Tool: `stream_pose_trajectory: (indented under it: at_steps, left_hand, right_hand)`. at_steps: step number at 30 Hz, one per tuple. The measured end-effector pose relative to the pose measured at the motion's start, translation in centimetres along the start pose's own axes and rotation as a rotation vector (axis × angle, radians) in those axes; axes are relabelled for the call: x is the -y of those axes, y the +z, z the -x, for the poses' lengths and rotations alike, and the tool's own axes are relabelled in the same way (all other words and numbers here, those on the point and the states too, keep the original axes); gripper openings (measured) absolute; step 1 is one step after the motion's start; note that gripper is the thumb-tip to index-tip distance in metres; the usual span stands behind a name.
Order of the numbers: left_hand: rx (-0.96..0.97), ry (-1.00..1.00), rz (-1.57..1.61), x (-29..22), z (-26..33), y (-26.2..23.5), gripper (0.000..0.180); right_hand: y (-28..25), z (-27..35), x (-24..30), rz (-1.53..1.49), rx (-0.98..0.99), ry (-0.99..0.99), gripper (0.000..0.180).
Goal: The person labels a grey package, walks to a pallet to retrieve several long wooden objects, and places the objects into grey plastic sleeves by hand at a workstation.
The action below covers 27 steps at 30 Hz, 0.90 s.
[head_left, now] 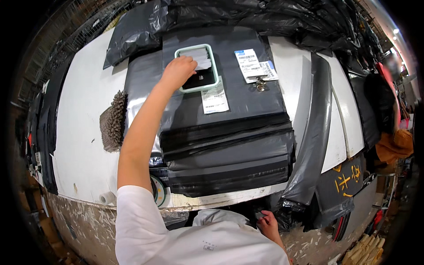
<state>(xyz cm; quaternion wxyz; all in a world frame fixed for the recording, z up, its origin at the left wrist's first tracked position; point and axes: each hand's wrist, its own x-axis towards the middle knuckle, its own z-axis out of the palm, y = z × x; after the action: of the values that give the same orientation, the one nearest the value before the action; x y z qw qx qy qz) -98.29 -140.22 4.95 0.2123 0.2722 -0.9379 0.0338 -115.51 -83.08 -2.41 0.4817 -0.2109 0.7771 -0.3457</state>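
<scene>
My left hand (180, 70) reaches into a pale green plastic tray (216, 73), its fingers bent together at the edge of a stack of white cards (202, 57). Whether a card is between the fingertips is hidden. Black cards (201, 80) lie in the near part of the tray. The tray stands on a thick pile of flat black plastic bags (229, 137). Down by my body, beyond the table's front edge, my right hand (269, 226) is closed, with its fingers curled near dark plastic; what it grips cannot be made out.
Printed labels under a metal clip (260, 84) lie right of the tray, with another label (215, 100) below it. A grey shaggy cloth (113, 121) and a tape roll (159, 191) lie to the left. Black plastic bags (247, 15) heap along the back; a long black strip (314, 132) hangs off the right.
</scene>
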Motion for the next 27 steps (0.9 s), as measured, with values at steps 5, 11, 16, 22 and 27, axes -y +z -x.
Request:
stream_pose_trajectory:
  at_steps: [5,11,16,22,27]
  left_hand:
    - [-0.047,-0.024,0.097,0.2,1.3,-0.2,0.009]
    - [-0.323,-0.577,1.042,-14.5,2.4,-4.5,0.004]
    - [0.216,-0.339,1.651,-32.2,9.3,-1.9,0.013]
    - [-0.053,0.263,0.769,-43.4,10.1,2.7,0.05]
    - [-0.186,0.412,0.636,-45.2,9.2,7.2,0.023]
  right_hand:
    - [1.3,0.1,2.9,0.116,0.071,-0.043,0.023]
    - [3.3,-1.7,11.0,-0.015,-0.269,-0.629,0.024]
    - [1.5,-4.0,16.1,-0.601,-0.406,-0.614,0.024]
    - [-9.2,-0.3,10.1,-0.842,-0.431,-0.193,0.024]
    - [-10.0,3.2,2.2,-0.45,-0.343,0.071,0.024]
